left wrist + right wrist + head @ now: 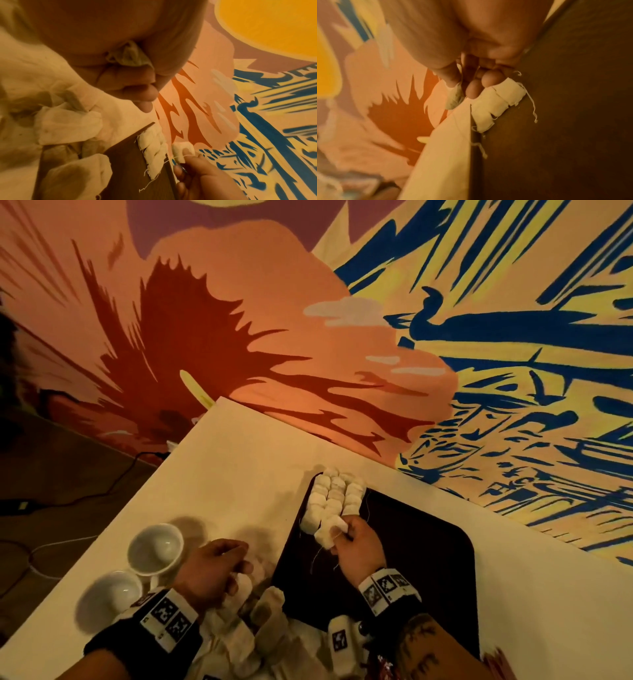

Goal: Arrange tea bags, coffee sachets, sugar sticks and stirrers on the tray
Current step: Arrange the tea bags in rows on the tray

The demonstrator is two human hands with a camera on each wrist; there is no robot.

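- The right hand is pinching a tea bag over the dark tray, at the near end of the tea bag rows running toward twelve o'clock.
- The left hand is curling round another tea bag above the loose pile, at nine o'clock from the tray.
- Two white cups are sitting further toward nine o'clock.

Table: tray, cups, tea bags.
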